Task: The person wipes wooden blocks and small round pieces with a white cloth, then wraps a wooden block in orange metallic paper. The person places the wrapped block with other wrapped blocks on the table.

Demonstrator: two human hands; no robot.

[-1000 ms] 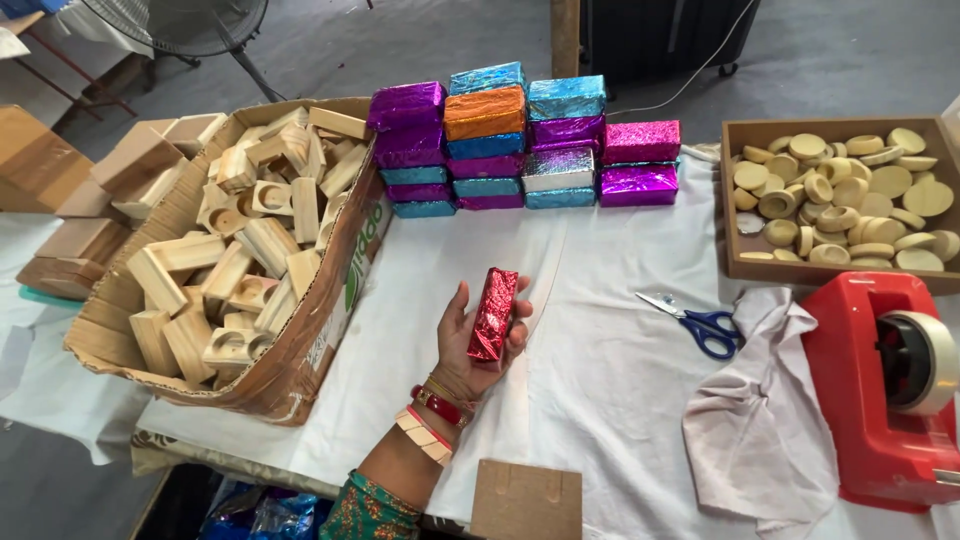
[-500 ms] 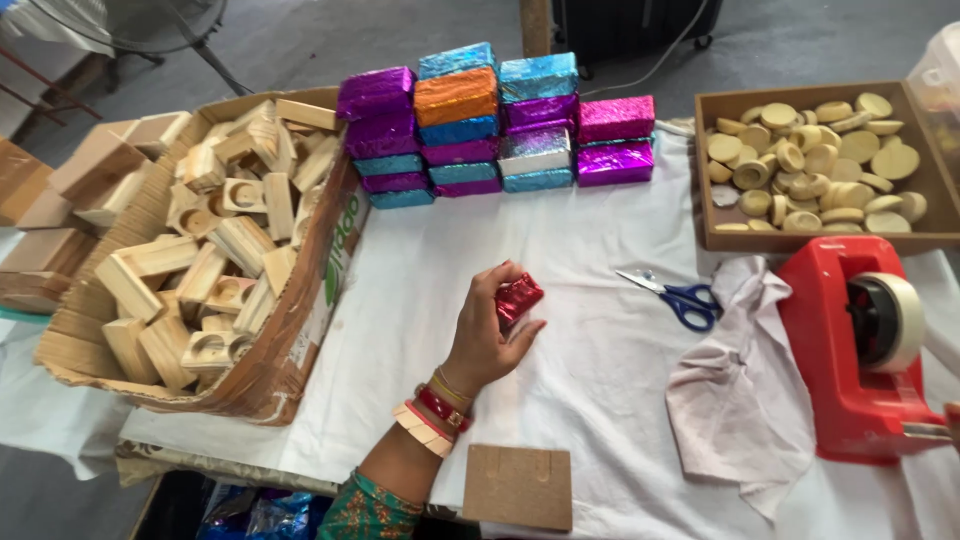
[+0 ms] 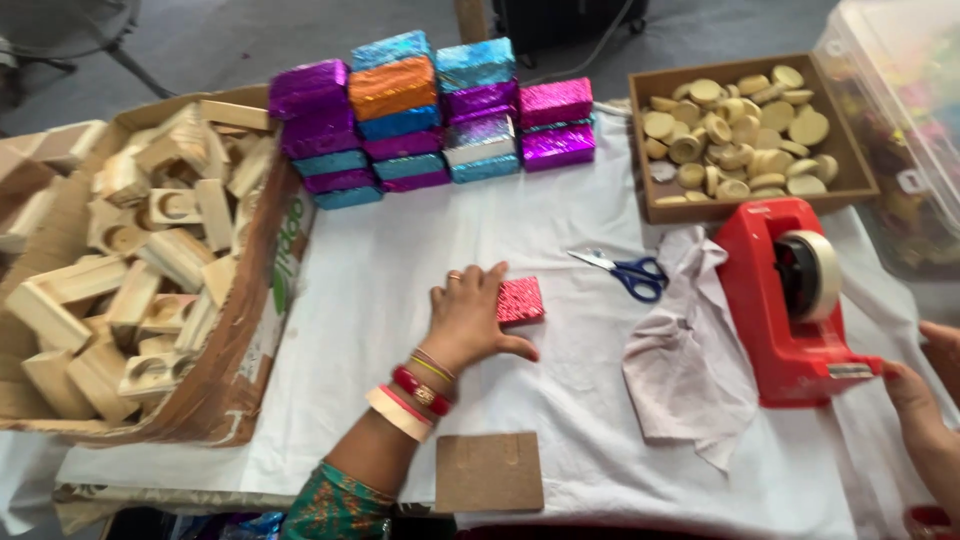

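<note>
White cloth covers the counter (image 3: 380, 300). Left hand (image 3: 468, 318) lies flat, fingers spread, pressing the red block (image 3: 521, 300). Right hand (image 3: 925, 400) touches the tape dispenser (image 3: 780, 300), grip unclear.

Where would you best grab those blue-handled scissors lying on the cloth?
Probably by the blue handle loops of the scissors, coming from above on the right. They lie flat and closed, blades pointing left, with bare white cloth around the handles.

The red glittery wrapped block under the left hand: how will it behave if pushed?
The red wrapped block lies flat on the white cloth, so it should slide rather than roll. Its boxy shape looks rigid. The foil may feel slippery to the left hand.
</note>
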